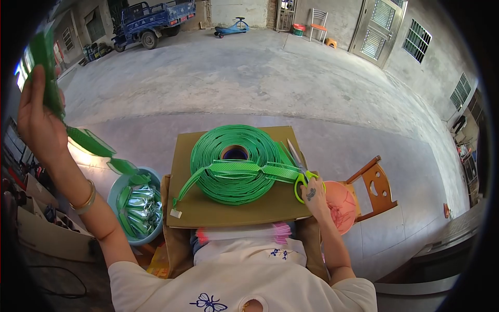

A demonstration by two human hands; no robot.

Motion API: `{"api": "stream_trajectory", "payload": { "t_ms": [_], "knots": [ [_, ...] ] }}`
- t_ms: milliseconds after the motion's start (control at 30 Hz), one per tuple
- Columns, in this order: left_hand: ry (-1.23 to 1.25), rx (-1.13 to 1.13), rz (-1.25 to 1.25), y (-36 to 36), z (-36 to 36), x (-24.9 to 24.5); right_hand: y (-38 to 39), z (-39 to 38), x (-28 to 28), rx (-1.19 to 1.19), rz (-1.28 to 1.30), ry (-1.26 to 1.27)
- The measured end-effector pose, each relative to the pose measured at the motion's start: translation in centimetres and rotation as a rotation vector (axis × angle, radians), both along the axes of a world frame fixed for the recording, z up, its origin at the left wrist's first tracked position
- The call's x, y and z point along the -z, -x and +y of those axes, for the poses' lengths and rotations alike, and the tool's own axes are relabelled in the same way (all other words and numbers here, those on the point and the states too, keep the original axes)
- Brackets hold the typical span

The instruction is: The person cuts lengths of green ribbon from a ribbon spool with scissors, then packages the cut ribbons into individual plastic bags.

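My left hand (41, 122) is raised at the far left, its fingers closed on a green plastic strip (44, 67). The strip trails down from my hand to a blue basin (113, 190), where more green strip and shiny clear packets (143, 205) lie. My right hand (313, 196) grips the yellow-green handles of a pair of scissors (297, 156) at the board's right edge; the blades point away from me. Left of the scissors, a large roll of green strip (234, 190) lies flat on an olive board (249, 213). A loose length of strip crosses its top.
A pink basin (340, 203) holding thin pinkish pieces stands right of the board, by a small wooden chair (371, 190). Pink-edged plastic sheets (244, 232) lie in my lap. Farther off are a blue three-wheeled truck (156, 21) and a blue ride-on toy (232, 28).
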State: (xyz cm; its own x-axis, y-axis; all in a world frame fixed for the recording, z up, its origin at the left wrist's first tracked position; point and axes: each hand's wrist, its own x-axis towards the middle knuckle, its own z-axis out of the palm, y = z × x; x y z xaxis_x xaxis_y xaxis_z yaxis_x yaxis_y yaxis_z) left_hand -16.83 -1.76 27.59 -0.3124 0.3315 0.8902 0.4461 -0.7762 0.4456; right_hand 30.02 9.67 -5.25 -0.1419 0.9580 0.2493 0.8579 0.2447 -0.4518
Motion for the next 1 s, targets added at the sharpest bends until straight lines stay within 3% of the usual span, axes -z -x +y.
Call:
{"api": "stream_trajectory", "payload": {
  "t_ms": [67,100,133,200,233,267,367,467,567,667,767,867,1000],
  "knots": [
    [0.110,0.246,0.093,-4.9,0.5,-0.2,0.1,0.1,0.0,-0.049,-0.026,0.019],
    [0.142,0.299,0.093,-6.9,1.2,0.4,0.7,-0.6,-2.9,-0.045,-0.089,0.154],
    [0.171,0.351,0.094,-9.0,2.2,1.2,1.1,-0.6,-4.8,-0.109,-0.014,0.113],
    [0.468,0.394,0.072,-13.8,2.7,3.0,1.8,-0.5,-8.1,-0.233,0.133,0.029],
    [0.676,0.530,0.109,-15.4,2.9,3.5,2.8,-0.8,-10.5,-0.318,0.396,0.067],
    [0.722,0.659,0.132,-16.9,3.9,4.9,4.0,-1.2,-12.8,-0.402,0.659,0.105],
    [0.939,0.664,0.316,-20.1,6.4,8.6,6.8,-3.0,-17.6,-0.676,1.321,0.159],
    [1.030,0.809,0.322,-21.5,8.1,10.2,7.2,-2.7,-19.6,-0.491,1.056,0.019],
    [1.177,1.008,0.297,-21.0,8.8,10.4,7.0,-1.2,-20.4,-0.387,1.049,-0.141],
    [1.027,1.007,0.559,-19.4,9.7,11.9,5.4,0.3,-20.3,-0.327,1.125,-0.198],
    [1.143,1.005,0.513,-18.8,9.2,11.4,4.6,1.2,-20.0,-0.290,1.188,-0.217],
    [1.247,1.117,0.265,-18.6,8.6,11.0,4.7,2.1,-19.1,-0.323,1.270,-0.123],
    [0.628,0.726,0.526,-19.6,8.2,11.1,6.8,3.7,-15.9,-0.403,1.546,0.136]
  ]
}}
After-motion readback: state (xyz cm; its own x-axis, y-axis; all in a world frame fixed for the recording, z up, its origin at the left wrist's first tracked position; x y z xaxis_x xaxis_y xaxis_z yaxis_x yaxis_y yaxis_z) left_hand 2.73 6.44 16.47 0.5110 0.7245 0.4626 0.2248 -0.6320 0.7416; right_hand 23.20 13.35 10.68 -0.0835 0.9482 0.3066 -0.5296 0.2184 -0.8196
